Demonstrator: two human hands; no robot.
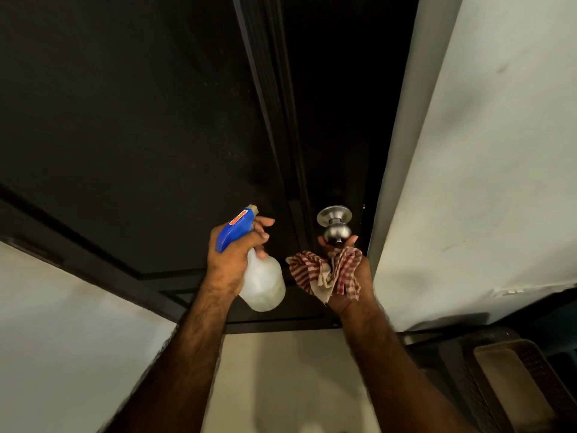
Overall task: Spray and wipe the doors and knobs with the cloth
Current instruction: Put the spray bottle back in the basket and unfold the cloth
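Observation:
A dark panelled door fills the upper middle of the view, with a round steel knob near its right edge. My left hand grips a white spray bottle with a blue trigger head, its nozzle pointing up at the door, left of the knob. My right hand cups the knob from below with its fingertips and holds a red-and-white checked cloth bunched against the palm, the cloth hanging just under the knob.
A pale wall rises right of the door frame and another pale wall lies at the lower left. Dark woven baskets or trays sit at the bottom right. Light floor shows below the door.

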